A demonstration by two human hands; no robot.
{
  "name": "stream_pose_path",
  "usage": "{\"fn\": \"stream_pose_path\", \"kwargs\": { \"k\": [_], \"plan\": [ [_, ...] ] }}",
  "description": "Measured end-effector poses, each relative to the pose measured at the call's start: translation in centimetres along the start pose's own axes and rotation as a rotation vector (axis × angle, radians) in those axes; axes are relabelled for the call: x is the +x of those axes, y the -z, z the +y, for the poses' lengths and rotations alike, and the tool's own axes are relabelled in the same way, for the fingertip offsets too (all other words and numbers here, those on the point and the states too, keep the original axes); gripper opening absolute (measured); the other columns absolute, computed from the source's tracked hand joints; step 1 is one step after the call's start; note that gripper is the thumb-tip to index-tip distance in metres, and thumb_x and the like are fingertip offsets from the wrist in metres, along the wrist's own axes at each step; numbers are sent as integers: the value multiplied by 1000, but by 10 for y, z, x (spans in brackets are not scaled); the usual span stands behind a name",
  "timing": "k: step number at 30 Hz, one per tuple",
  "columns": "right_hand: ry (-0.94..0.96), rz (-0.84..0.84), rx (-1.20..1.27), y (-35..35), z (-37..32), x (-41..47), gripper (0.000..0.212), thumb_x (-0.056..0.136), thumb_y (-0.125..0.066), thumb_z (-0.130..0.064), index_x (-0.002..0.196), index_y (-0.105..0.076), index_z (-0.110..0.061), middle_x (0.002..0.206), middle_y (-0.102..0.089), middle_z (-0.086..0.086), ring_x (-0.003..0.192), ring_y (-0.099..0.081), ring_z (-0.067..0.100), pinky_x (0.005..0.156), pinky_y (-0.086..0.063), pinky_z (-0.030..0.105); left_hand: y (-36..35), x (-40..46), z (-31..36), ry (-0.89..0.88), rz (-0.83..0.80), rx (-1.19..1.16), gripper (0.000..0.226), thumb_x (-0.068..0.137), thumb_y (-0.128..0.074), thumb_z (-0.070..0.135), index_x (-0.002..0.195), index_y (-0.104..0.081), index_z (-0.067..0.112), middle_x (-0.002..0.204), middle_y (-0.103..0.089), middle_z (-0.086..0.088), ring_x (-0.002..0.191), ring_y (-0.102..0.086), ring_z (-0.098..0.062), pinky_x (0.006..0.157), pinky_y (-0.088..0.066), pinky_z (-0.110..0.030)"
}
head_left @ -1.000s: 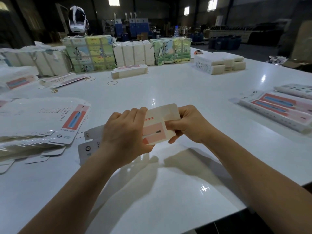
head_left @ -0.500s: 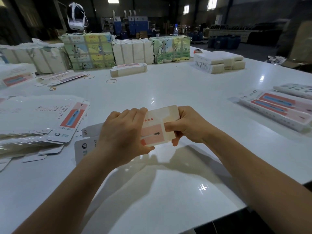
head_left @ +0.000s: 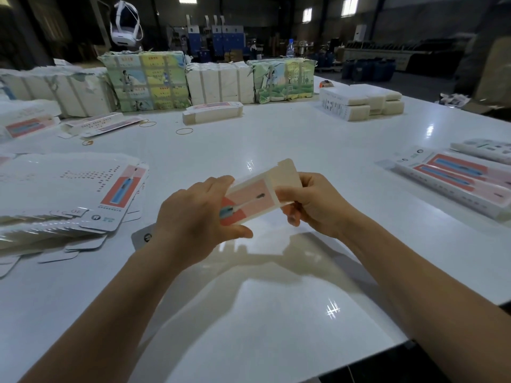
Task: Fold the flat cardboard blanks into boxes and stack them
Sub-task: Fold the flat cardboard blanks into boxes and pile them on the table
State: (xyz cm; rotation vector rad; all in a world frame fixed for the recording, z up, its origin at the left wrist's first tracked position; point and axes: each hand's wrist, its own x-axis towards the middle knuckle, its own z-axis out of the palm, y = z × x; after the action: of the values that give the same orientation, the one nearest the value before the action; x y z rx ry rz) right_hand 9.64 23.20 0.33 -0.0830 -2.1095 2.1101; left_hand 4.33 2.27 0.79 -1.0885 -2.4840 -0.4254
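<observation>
Head view shows your half-folded box (head_left: 257,196) held above the table (head_left: 276,139), your left hand (head_left: 193,217) gripping its printed end and your right hand (head_left: 315,203) pinching the flap end. Squeeze unevenly and the panel could crease or the flap could miss its slot. Nothing blocks you: flat blanks (head_left: 69,194) lie left, finished boxes (head_left: 456,183) right.

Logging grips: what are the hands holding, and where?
Both hold one cardboard blank: left hand grips its left end, right hand pinches its right end.
</observation>
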Motion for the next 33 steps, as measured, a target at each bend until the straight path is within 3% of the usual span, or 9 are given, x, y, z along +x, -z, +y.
{"fn": "stream_pose_path", "kwargs": {
  "k": [4,7,10,14,20,23,26,29,33],
  "plan": [
    [113,289,172,-10,4,0,12,93,-57,-17,86,-60,-8,58,-61,7,44,-52,17,46,-47,28,0,2,-9,117,48,-45,78,61,-54,71,121,-48,21,112,-64,-2,79,-64,-27,67,-54,-37],
    [330,501,27,-16,9,-6,13,90,-58,-8,78,-60,-13,60,-63,-1,50,-56,14,48,-50,28,-3,1,-15,175,61,-50,77,59,-52,72,119,-46,25,116,-63,1,79,-65,-26,66,-53,-37],
    [425,468,-162,-29,13,-10,27,88,-60,-5,79,-67,-29,71,-65,-14,61,-60,8,53,-50,22,-6,2,-13,187,57,-49,79,58,-50,74,119,-47,24,116,-63,0,80,-65,-26,66,-53,-35],
    [425,409,-267,-41,16,-13,25,90,-61,-9,100,-69,-30,95,-61,-17,81,-61,6,70,-54,33,-10,4,-8,189,40,-30,83,57,-47,75,120,-48,22,114,-64,0,80,-66,-25,66,-52,-32],
    [422,373,-267,-46,16,-17,28,91,-60,-8,97,-69,-34,89,-67,-17,82,-62,4,73,-55,34,-12,5,0,178,-1,-17,85,56,-43,76,121,-48,22,110,-64,0,77,-65,-24,67,-56,-35],
    [383,355,-290,-43,17,-15,41,93,-57,-10,131,-53,-24,86,-62,-6,79,-59,12,73,-55,30,-11,3,-1,150,-15,-9,83,57,-45,75,120,-48,22,112,-64,0,77,-65,-23,65,-55,-32],
    [353,321,-317,-40,16,-13,57,95,-53,-11,146,-34,-26,78,-53,0,69,-52,9,66,-50,20,-10,3,0,112,-43,17,84,56,-45,75,121,-48,21,112,-64,-1,79,-66,-24,67,-56,-33],
    [334,327,-319,-39,16,-13,46,95,-53,-13,139,-46,-24,90,-58,-8,79,-55,6,73,-47,14,-10,3,1,97,-52,31,85,56,-44,75,121,-48,20,111,-63,-2,79,-65,-24,66,-56,-32],
    [375,365,-259,-42,14,-15,31,91,-57,-8,119,-63,-22,95,-62,-6,82,-57,7,74,-49,23,-10,2,2,106,-43,11,86,57,-44,76,121,-48,20,112,-63,-2,78,-64,-23,65,-55,-30]
  ]
}}
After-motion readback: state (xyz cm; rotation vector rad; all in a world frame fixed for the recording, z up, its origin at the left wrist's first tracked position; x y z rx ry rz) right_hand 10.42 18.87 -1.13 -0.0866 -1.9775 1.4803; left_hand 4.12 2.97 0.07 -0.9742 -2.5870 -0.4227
